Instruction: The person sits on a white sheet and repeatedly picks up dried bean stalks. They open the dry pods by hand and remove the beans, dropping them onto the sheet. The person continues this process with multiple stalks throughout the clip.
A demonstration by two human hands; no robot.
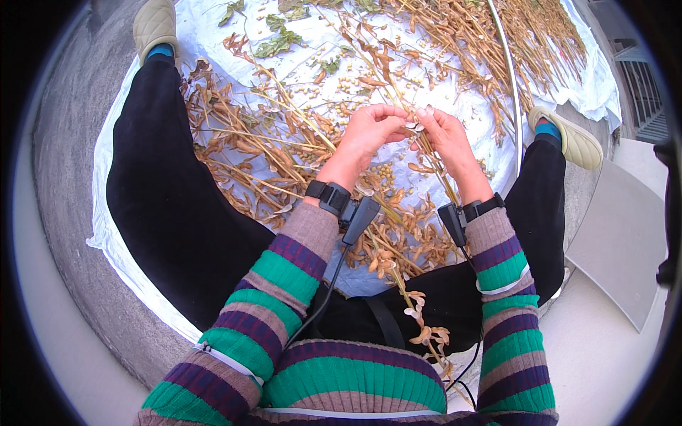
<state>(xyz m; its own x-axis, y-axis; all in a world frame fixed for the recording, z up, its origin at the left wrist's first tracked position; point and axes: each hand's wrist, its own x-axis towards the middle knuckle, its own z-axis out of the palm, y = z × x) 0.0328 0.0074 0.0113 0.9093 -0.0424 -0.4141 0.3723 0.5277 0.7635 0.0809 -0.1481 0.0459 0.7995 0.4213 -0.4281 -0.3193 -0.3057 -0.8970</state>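
Observation:
My left hand (362,134) and my right hand (452,141) meet over a white plastic sheet (471,106), fingertips nearly touching. Between their thumbs and fingers is a split, pale-lined soybean pod (414,127). A dried soybean stalk (441,173) passes beneath the fingers of my right hand; whether those fingers also grip it cannot be told. Below my left hand, loose yellow soybeans (382,173) lie in a small heap. Brown stalks with pods (250,144) are spread to the left of my left wrist.
A large pile of dried soybean plants (479,48) covers the far right of the sheet. In front of it runs a pale, thin pole (512,80). Withered green leaves (277,43) and scattered beans lie farther off. My outstretched legs (154,160) flank the sheet. A grey board (620,234) is at right.

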